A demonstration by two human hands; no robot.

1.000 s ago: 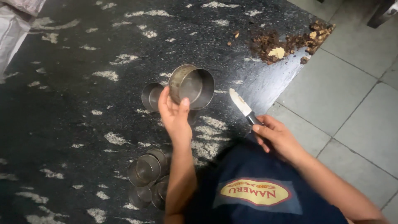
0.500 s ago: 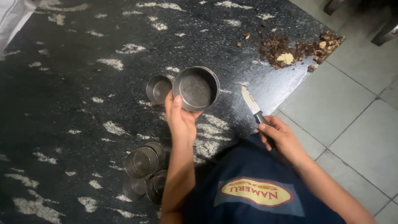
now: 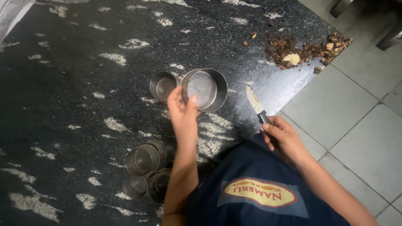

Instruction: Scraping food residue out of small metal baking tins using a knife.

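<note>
Gripping a round steel tin (image 3: 205, 88) by its rim, your left hand (image 3: 183, 114) tilts it above the dark speckled counter (image 3: 75, 75), fingers curled around its wall. A smaller tin (image 3: 162, 86) sits just left of it. Your right hand (image 3: 284, 137) closes around a knife (image 3: 256, 104) right of the tin. More tins (image 3: 144, 171) cluster nearer you; crumbs (image 3: 301, 50) lie farther right.

L hand (image 3: 183, 115) grips steel bowl (image 3: 204, 88); R hand (image 3: 282, 137) w/ knife (image 3: 257, 104).
</note>
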